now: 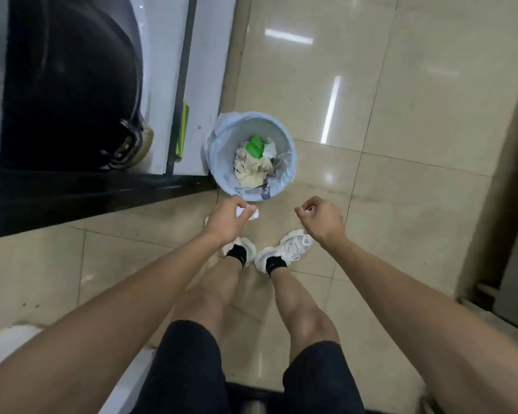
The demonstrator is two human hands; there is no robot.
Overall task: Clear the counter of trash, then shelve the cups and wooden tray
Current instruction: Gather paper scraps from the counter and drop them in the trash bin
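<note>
A pale blue trash bin (222, 150) lined with a plastic bag stands on the tiled floor, holding crumpled paper and a green item (256, 146). My left hand (229, 218) hovers just in front of the bin's near rim, closed around a crumpled white paper (248, 213). My right hand (319, 218) is level with it to the right, fingers curled around a small white scrap that barely shows (310, 209). No cups or wooden tray are in view.
A black-edged cabinet with a dark bag (72, 85) on it fills the left. My feet in white sneakers (287, 248) stand just behind the bin. Glossy beige floor tiles (401, 115) stretch to the right, bounded by a wall base (497, 204).
</note>
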